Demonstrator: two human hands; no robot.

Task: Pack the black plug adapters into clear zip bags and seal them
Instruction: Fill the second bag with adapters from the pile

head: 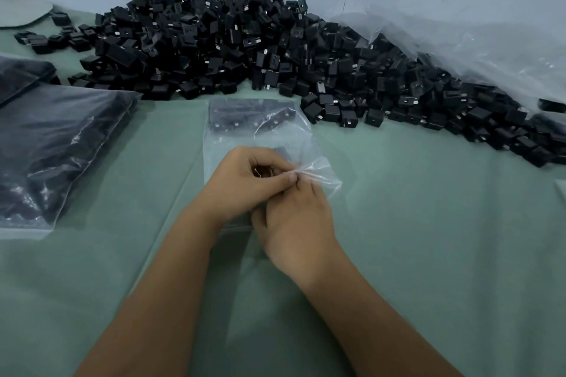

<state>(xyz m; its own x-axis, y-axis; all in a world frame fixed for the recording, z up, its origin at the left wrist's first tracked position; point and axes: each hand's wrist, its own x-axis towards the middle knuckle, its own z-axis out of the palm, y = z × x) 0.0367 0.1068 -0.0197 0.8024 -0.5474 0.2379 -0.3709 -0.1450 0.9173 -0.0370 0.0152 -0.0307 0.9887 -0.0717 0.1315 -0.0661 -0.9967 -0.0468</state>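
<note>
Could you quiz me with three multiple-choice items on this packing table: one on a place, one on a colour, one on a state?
1. Where is the loose adapter pile?
A. Behind the clear zip bag
B. Under the wrists
C. Inside a carton

2. What colour is the table cover?
A. Red
B. Pale green
C. Yellow

3. What are the left hand and right hand doing?
A. Resting flat
B. Pinching the bag's mouth
C. Holding scissors

Answers: 1 A, the heap lies beyond the bag; 2 B, green shows all around; 3 B, fingers gather the plastic.
</note>
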